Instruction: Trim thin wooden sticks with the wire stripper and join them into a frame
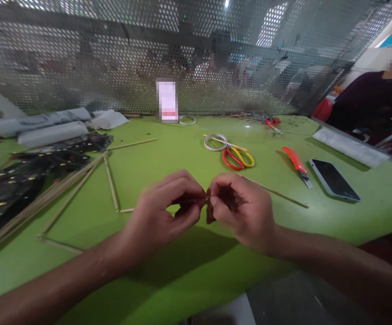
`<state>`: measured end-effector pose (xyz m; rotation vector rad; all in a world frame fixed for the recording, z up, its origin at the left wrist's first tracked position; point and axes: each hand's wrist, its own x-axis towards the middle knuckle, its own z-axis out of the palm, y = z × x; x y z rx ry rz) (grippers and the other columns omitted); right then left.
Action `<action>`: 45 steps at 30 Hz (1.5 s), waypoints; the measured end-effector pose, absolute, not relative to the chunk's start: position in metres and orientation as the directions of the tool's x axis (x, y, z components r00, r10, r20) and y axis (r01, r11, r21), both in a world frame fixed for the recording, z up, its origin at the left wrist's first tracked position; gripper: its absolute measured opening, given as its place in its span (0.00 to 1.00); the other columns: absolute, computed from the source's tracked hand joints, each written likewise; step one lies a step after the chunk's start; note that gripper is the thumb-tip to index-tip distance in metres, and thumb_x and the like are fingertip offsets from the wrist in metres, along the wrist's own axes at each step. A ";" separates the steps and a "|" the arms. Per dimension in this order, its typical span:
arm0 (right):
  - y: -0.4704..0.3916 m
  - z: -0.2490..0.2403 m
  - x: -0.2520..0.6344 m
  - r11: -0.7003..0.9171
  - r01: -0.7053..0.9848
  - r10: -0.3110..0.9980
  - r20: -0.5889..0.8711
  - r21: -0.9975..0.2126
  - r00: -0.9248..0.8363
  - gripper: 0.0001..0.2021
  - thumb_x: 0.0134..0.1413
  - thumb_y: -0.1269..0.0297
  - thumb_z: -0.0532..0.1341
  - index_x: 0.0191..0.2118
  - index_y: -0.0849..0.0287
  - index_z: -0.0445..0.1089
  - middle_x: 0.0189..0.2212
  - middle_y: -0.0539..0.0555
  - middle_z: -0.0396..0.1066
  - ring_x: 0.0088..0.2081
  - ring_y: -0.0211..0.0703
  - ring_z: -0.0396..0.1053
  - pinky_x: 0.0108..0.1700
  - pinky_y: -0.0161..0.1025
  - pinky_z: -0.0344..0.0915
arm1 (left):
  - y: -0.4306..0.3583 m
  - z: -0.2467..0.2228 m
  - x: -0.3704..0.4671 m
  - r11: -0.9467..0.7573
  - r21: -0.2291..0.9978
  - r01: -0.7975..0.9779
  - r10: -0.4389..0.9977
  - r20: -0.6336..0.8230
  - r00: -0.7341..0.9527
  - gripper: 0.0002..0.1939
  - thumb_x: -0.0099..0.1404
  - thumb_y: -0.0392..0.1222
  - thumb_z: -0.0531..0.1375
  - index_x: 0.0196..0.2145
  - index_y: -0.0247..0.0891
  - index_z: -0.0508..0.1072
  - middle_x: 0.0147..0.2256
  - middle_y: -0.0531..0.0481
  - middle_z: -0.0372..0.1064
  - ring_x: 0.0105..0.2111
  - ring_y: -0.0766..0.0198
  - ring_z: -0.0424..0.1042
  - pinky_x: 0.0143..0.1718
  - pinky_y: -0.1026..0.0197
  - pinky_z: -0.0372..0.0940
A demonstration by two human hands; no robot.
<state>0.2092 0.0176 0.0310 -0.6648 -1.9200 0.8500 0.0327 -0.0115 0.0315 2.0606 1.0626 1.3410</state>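
My left hand point(167, 205) and my right hand point(241, 207) meet above the middle of the green table point(182, 158), fingertips almost touching. Both are pinched closed at a thin stick, which is mostly hidden by the fingers; its joint between the fingertips is too small to make out. Left of my left hand, thin sticks point(111, 183) form a bent, jointed frame on the table. Another thin stick point(277, 193) extends to the right from behind my right hand. Beyond the hands lie scissors point(238, 158) with red and yellow handles, beside a roll of tape point(215, 141).
An orange cutter point(295, 160) with its blade out and a phone point(334, 179) lie at the right. Paper rolls point(53, 134) and black material with shiny dots point(36, 180) are at the left. Behind stands a perforated metal screen point(114, 58). A person point(368, 99) is at the far right.
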 end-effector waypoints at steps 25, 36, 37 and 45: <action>0.035 0.024 0.216 0.894 0.334 0.446 0.655 -0.298 -0.610 0.06 0.50 0.73 0.60 0.36 0.58 0.65 0.26 0.47 0.66 0.26 0.32 0.60 0.28 0.32 0.57 | -0.009 0.037 0.031 -0.578 0.658 0.482 0.809 0.540 0.234 0.07 0.58 0.25 0.58 0.32 0.35 0.71 0.28 0.54 0.66 0.24 0.73 0.60 0.23 0.70 0.56; 0.034 0.030 0.214 0.873 0.342 0.488 0.629 -0.347 -0.605 0.06 0.49 0.75 0.59 0.33 0.58 0.63 0.24 0.45 0.64 0.24 0.30 0.60 0.27 0.29 0.57 | -0.005 0.035 0.030 -0.577 0.663 0.476 0.815 0.504 0.287 0.06 0.58 0.26 0.58 0.30 0.33 0.70 0.28 0.54 0.66 0.27 0.71 0.61 0.26 0.69 0.56; 0.034 0.030 0.214 0.870 0.341 0.493 0.626 -0.356 -0.605 0.06 0.49 0.75 0.59 0.33 0.58 0.62 0.23 0.45 0.64 0.23 0.30 0.60 0.26 0.29 0.57 | -0.005 0.035 0.030 -0.580 0.662 0.475 0.813 0.506 0.287 0.06 0.58 0.26 0.58 0.30 0.33 0.70 0.28 0.54 0.66 0.27 0.71 0.61 0.26 0.68 0.56; 0.054 0.052 0.228 0.883 0.287 0.426 0.378 -0.371 -0.822 0.12 0.55 0.72 0.58 0.46 0.58 0.65 0.40 0.54 0.71 0.41 0.40 0.69 0.44 0.38 0.67 | 0.001 0.031 0.024 -0.557 0.677 0.482 0.829 0.489 0.272 0.05 0.59 0.25 0.58 0.31 0.31 0.71 0.28 0.53 0.67 0.25 0.72 0.60 0.25 0.69 0.56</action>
